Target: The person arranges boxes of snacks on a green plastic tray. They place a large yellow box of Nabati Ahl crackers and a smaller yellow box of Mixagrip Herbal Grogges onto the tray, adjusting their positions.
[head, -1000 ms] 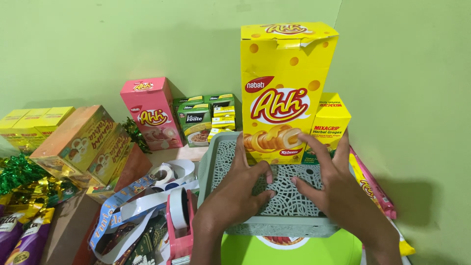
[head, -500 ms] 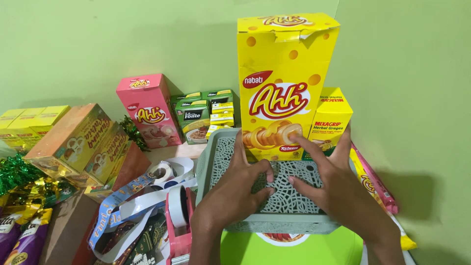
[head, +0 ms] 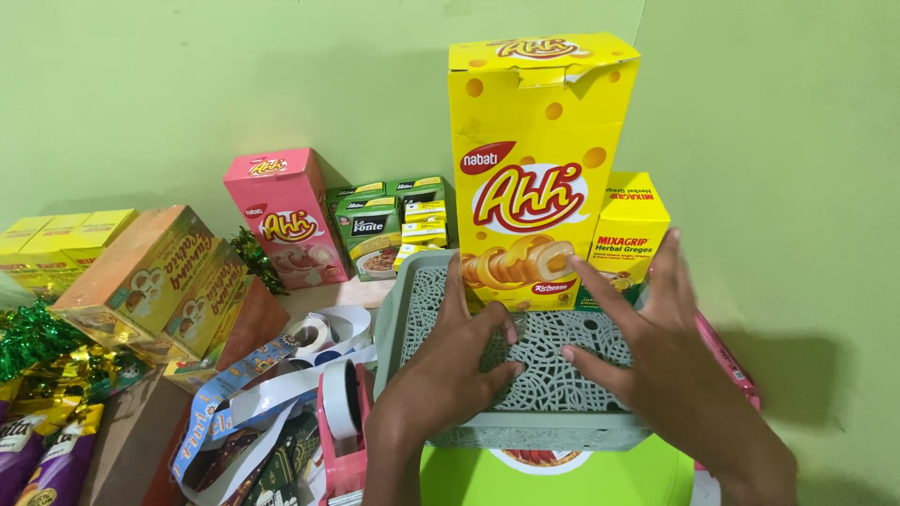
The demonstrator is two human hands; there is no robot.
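Both hands lie flat inside a grey-green plastic tray with a lace-like pierced bottom (head: 412,309), which sits near the corner of the green walls. The left hand (head: 450,370) rests palm down on the pierced bottom, its fingers a little spread and bent, the thumb pointing up along the left wall of the tray. The right hand (head: 647,361) is also palm down, with its fingers spread wide; the long fingers reach toward the back of the tray, and the fingertips come just in front of the boxes there. Neither hand pinches or grips anything; they only press on the tray bottom.

At the back of the tray stands a tall yellow cardboard snack box with round cheese-hole spots (head: 539,159), upright, its lower edge hidden behind the tray wall. Just beside it on the right is a smaller yellow carton (head: 633,225), also upright. I cannot tell whether these two stand inside the tray or just behind it.

To the left, well apart from the hands, a pink snack box (head: 286,220) stands upright, and next to it are some small green and yellow cartons (head: 389,225). Further left, an orange and yellow box (head: 145,276) lies tilted on other things. Beside the tray on the left are a pink tape dispenser (head: 342,422) and loose white and blue ribbon strips (head: 253,375). Green and gold tinsel (head: 42,347) lies at the far left edge. Under the front edge of the tray a bright green surface (head: 562,478) shows.
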